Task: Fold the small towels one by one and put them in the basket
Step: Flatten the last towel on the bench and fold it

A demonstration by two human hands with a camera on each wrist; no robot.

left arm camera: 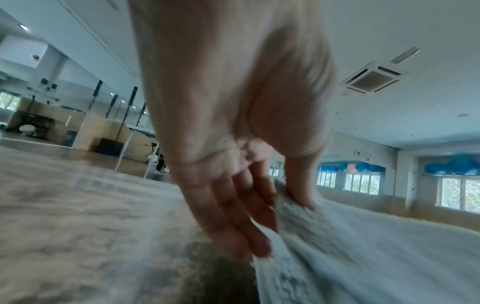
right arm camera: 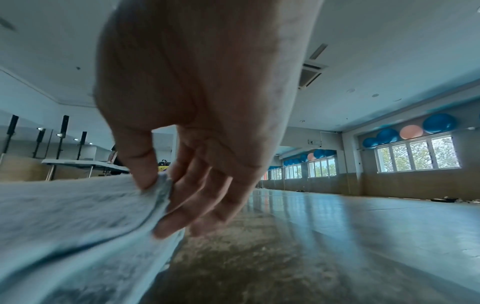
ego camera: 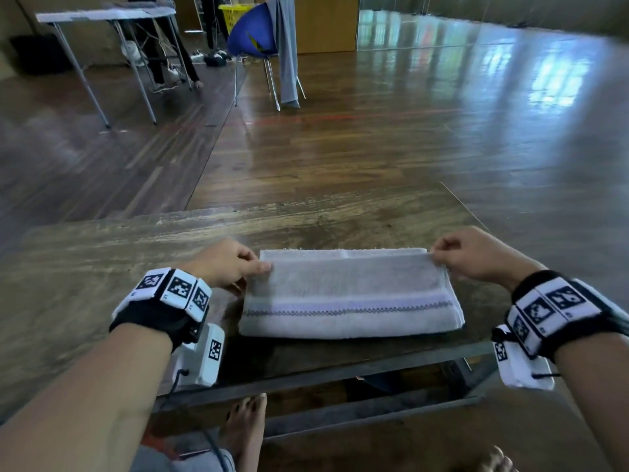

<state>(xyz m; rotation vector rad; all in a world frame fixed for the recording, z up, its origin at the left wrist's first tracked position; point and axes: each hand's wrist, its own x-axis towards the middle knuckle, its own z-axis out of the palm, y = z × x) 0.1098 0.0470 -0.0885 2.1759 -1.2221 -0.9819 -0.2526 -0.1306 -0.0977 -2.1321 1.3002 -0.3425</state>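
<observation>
A small pale grey towel (ego camera: 350, 294) with a lilac band and a dark stitched stripe lies folded lengthwise on the low wooden table (ego camera: 136, 240). My left hand (ego camera: 235, 267) pinches the top layer at its far left corner, thumb on top. My right hand (ego camera: 466, 257) pinches the top layer at the far right corner. In the left wrist view the thumb and fingers (left arm camera: 249, 205) hold the towel (left arm camera: 337, 246) edge. The right wrist view shows the thumb (right arm camera: 142, 168) pressing the towel (right arm camera: 64, 216) corner against the fingers. No basket stands near the table.
Bare table surface lies left of and beyond the towel. Beyond the table is open wooden floor, with a blue chair (ego camera: 255, 32) draped with a grey cloth (ego camera: 286, 52), a yellow basket (ego camera: 235, 15) behind it, and a folding table (ego camera: 105, 15) at the far left. My bare feet (ego camera: 245, 427) are under the table's front.
</observation>
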